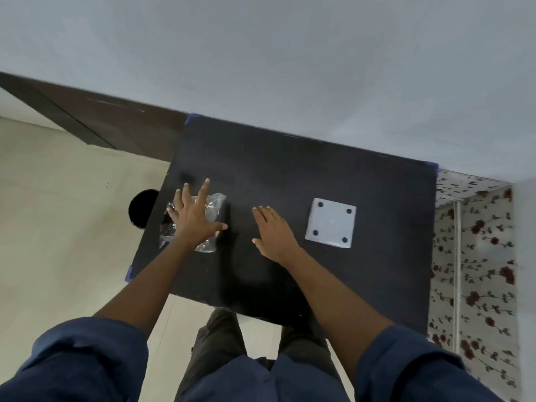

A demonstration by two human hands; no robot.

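The left hand (193, 217) lies flat with fingers spread wide on the plastic bag (213, 208), and the right hand (274, 229) rests flat and holds nothing on the black table (319, 169), near the white square plate (331, 222).

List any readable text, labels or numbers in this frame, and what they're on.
No readable text.
Grey square plate: four holes and a faint centre mark, too blurred to read.
Clear plastic bag under the left hand: no legible print.
Black table: no markings.
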